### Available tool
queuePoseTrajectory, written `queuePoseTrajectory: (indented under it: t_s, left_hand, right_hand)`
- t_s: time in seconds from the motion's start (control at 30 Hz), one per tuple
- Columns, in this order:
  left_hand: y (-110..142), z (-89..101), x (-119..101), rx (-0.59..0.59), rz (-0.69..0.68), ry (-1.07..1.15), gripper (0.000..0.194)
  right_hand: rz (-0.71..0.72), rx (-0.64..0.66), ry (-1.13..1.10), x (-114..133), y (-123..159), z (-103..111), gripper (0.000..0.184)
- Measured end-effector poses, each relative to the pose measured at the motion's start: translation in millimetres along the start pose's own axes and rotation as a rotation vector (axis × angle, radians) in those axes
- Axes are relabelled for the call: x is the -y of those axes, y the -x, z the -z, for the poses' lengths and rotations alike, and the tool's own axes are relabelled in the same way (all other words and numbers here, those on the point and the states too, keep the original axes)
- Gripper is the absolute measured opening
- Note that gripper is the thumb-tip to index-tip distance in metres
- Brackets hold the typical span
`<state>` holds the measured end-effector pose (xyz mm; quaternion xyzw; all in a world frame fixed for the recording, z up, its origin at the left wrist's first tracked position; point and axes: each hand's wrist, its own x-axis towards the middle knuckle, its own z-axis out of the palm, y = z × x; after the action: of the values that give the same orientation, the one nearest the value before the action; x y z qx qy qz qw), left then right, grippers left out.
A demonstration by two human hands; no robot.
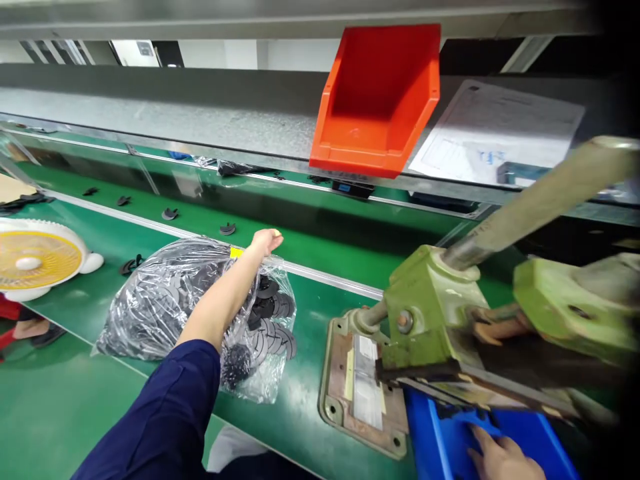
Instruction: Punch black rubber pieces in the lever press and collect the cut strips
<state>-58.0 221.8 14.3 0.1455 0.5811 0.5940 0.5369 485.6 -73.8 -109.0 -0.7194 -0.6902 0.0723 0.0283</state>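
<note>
My left hand (267,241) reaches out over the green conveyor belt, past a clear plastic bag. Its fingers look loosely extended, with nothing visible in them. Beneath my forearm the bag (145,300) holds many flat, dark grey curved pieces (273,337), some showing at its mouth. To the left of this hand a similar dark curved piece (227,229) lies on the belt. My right hand (505,459) is low inside a blue bin (427,433), fingers apart beside dark pieces partly hidden under the press. No piece shows between those fingers.
A green lever press (420,313) on a metal base stands at right, its long handle slanting up. An orange bin (377,100) and papers (495,133) sit on the shelf above. More pieces (170,214) lie along the belt (320,257). A fan (40,257) is at left.
</note>
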Motion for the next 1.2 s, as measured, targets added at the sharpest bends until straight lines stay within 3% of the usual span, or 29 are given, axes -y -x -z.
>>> queuePoseTrajectory:
  t_s: [0.1,0.2,0.33,0.5,0.63,0.73,0.87,1.07,1.2]
  left_hand:
    - [57,-7.1,20,0.176,-0.012,-0.058,0.017]
    - [113,1.9,40,0.373,-0.059,-0.198,0.020]
    - [176,27.9,66,0.586,-0.134,-0.417,0.020]
    - [238,54.3,101,0.782,-0.220,-0.575,0.028]
    - [293,57.6,126,0.965,-0.432,-0.750,0.024]
    - [330,52.5,142,1.114,-0.629,-0.765,0.022]
    - [350,50.9,158,1.189,-0.846,-0.676,0.012]
    - [347,64.2,167,1.190,-1.098,-0.652,0.014]
    - [343,73.4,175,1.165,-1.192,-0.688,0.015]
  right_hand:
    - [-0.008,0.114,-0.042,37,6,30,0.031]
    - [-0.048,0.130,-0.068,64,13,50,0.026]
    - [-0.152,0.085,-0.114,77,22,62,0.019]
    - [-0.234,-0.071,-0.286,87,43,80,0.022]
    - [-0.062,-0.099,-0.543,125,79,91,0.021]
    - [0.110,-0.085,-0.688,160,110,93,0.016]
    - [0.248,-0.135,-0.780,183,133,95,0.009]
    - [0.367,-0.278,-0.815,190,138,95,0.011]
    - [0.393,-0.371,-0.850,194,142,87,0.014]
